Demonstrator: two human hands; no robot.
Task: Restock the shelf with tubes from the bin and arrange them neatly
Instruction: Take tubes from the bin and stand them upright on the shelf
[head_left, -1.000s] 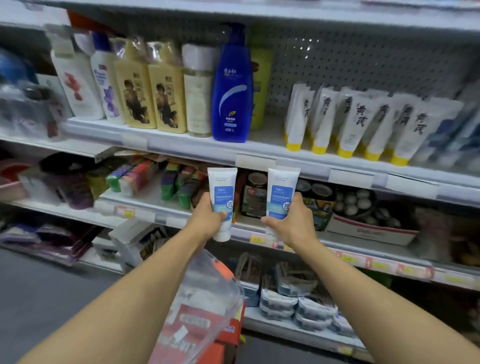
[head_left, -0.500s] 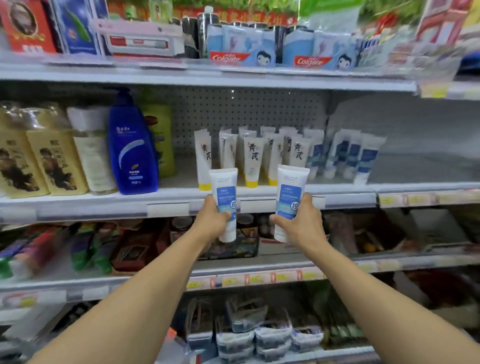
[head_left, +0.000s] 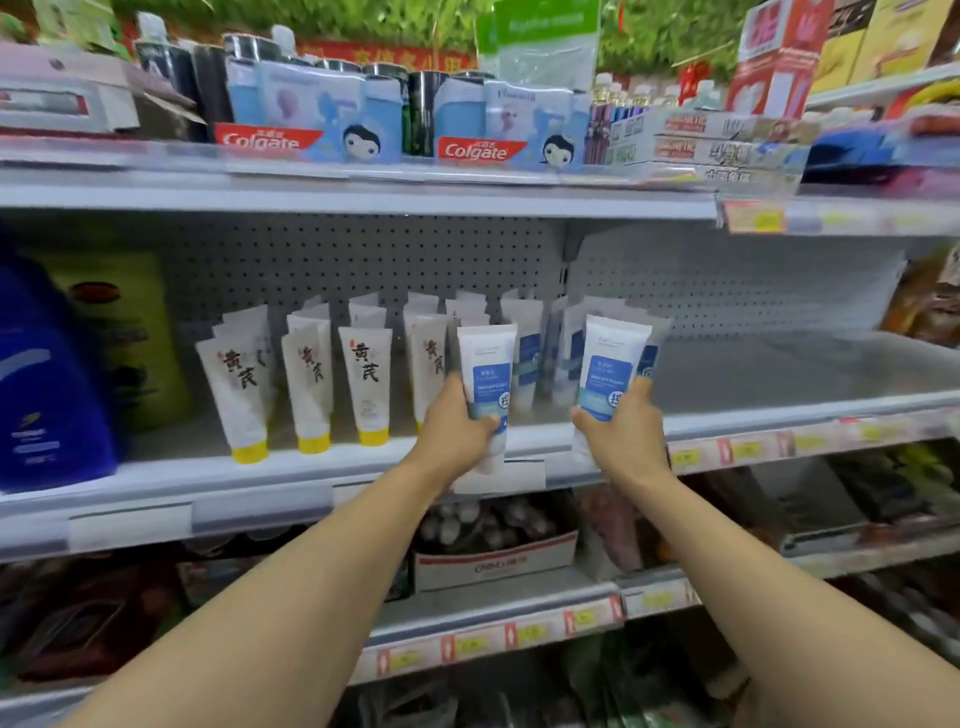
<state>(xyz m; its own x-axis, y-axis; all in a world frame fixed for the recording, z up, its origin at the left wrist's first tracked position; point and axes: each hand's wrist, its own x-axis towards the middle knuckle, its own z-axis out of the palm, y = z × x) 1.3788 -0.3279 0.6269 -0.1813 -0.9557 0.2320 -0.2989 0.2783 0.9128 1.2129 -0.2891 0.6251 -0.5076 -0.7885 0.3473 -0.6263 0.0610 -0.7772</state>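
Two white tubes with blue labels, crimped ends up and caps down, are held upright at the front lip of the middle shelf (head_left: 779, 364): the left tube (head_left: 487, 384) in the left hand (head_left: 457, 434), the right tube (head_left: 610, 374) in the right hand (head_left: 626, 439). Each hand is wrapped round the lower half of its tube, thumb across the label, so that the cap end is hidden behind the palm. Matching blue-label tubes (head_left: 530, 353) stand just behind, between the two held ones, with yellow-capped tubes (head_left: 366, 384) in ranks to their left and bare shelf to their right. The step in hand appears to be setting both tubes down. To do it well, each tube would be lowered squarely onto its cap in front of or beside the standing blue-label group, label forward, then released by opening the fingers sideways rather than pulling back, since a narrow cap base is likely to topple and knock its neighbours. A blue bottle (head_left: 47, 384) stands at the far left.
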